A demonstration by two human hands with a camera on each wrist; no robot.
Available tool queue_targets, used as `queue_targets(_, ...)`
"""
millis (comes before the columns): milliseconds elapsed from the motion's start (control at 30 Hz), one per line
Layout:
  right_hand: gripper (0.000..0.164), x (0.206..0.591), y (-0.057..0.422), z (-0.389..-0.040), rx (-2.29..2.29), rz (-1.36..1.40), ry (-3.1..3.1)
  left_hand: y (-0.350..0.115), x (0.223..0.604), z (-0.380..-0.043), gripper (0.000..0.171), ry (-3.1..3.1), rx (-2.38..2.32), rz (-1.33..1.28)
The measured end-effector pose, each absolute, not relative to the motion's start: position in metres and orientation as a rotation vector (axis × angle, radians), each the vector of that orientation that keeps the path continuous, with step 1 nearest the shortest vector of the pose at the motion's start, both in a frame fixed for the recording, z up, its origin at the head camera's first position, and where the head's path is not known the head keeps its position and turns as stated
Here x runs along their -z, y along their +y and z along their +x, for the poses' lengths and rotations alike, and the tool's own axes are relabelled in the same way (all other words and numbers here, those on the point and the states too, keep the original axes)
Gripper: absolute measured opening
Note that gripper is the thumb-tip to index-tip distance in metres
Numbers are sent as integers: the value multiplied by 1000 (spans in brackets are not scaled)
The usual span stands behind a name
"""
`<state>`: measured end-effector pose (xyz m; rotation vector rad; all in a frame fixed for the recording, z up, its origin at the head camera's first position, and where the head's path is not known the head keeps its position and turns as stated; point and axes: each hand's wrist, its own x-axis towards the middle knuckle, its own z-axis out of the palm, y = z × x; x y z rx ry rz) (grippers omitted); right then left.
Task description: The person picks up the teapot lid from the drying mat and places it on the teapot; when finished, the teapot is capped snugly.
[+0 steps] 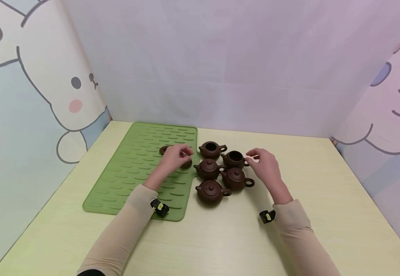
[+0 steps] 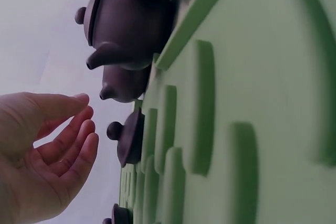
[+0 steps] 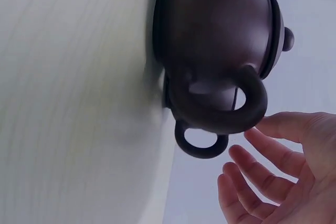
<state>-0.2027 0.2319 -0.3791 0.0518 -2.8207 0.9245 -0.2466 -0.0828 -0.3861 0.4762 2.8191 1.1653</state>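
My left hand hovers over the green mat with its fingers loosely bent and nothing in them. Just beside it lies a brown teapot lid, its knob facing up; in the left wrist view this lid is apart from the fingertips. A second lid lies farther left. On the other side, my right hand is at the handle of a lidless teapot, fingers relaxed and spread in the right wrist view. Whether the thumb touches that handle, I cannot tell.
Another lidless teapot stands at the back. Three lidded teapots stand nearer: one at the mat's edge, one to its right, and one in front. The ridged green mat covers the left of the wooden table.
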Motion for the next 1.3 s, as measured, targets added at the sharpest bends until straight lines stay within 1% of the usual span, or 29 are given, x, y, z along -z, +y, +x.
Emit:
queue_targets(233, 27, 384, 239, -211, -934, 90, -2890, -86, 392, -247, 18, 2806, -1186, 370)
queue_targets(400, 22, 389, 240, -219, -982, 90, -2917, -87, 395, -248, 17, 2807, -1140, 307)
queue_targets(533, 18, 392, 242, -222, -993, 72, -2918, -86, 396, -250, 16, 2821, -1093, 295)
queue_targets(800, 16, 394, 242, -228, -982, 102, -2945, -87, 394, -251, 12, 2888, -1011, 271)
queue_targets(1033, 14, 392, 240, -228, -1011, 100, -2953, -81, 376, -254, 15, 2914, -1021, 299)
queue_targets(1300, 14, 390, 239, -226, -1040, 100, -2948, -56, 354, -257, 16, 2918, -1055, 394)
